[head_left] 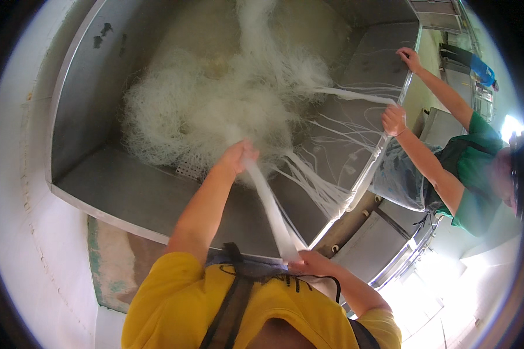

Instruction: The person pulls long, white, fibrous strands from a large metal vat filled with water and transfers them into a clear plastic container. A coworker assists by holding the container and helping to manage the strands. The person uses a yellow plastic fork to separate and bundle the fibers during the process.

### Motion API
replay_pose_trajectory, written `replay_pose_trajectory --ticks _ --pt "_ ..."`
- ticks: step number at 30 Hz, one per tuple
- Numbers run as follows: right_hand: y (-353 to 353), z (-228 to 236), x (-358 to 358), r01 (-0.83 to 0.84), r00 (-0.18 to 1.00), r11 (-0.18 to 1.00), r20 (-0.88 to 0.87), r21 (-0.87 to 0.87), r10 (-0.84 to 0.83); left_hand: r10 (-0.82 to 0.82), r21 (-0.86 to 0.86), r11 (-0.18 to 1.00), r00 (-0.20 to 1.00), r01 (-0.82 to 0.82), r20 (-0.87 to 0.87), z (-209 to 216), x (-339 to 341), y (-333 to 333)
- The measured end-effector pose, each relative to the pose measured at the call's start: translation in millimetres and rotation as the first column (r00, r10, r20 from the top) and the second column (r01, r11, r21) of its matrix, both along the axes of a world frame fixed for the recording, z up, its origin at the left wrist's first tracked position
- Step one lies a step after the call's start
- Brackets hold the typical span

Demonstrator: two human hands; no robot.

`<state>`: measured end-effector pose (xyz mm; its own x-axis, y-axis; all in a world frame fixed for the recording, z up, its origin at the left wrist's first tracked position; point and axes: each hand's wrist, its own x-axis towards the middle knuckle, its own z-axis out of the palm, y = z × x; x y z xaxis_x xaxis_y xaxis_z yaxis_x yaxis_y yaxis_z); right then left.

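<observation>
A large tangled heap of pale, whitish strands [209, 104] lies in a deep metal tub [93, 157]. My left hand [239, 156] is over the near side of the heap, closed around one end of a white bundle of strands [270, 206]. The bundle runs taut and slanting down to my right hand [311, 263], which grips its other end close to my body at the tub's near rim. Beside it, several thinner strands [317, 183] stretch from the heap to the right rim. What the strands are made of I cannot make out.
On the right, a co-worker in a green shirt [477, 168] holds a white bundle with one hand [394, 119]; the other hand [410, 59] rests at the rim. Another person in blue [482, 71] is farther off. A white wall [17, 145] stands left.
</observation>
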<state>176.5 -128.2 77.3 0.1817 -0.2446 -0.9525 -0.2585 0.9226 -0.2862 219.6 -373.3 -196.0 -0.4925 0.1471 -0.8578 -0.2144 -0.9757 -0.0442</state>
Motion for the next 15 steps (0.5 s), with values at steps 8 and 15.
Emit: replay_pose_trajectory --ticks 8,15 --pt "-110 -122 -47 0.976 0.157 0.167 0.08 0.137 -0.984 -0.93 -0.975 0.141 0.359 0.171 -0.072 176 31 30" --pt "-128 -173 -66 0.895 0.114 0.264 0.388 0.36 -0.915 -0.989 -0.976 -0.119 0.069 0.181 0.133 178 62 42"
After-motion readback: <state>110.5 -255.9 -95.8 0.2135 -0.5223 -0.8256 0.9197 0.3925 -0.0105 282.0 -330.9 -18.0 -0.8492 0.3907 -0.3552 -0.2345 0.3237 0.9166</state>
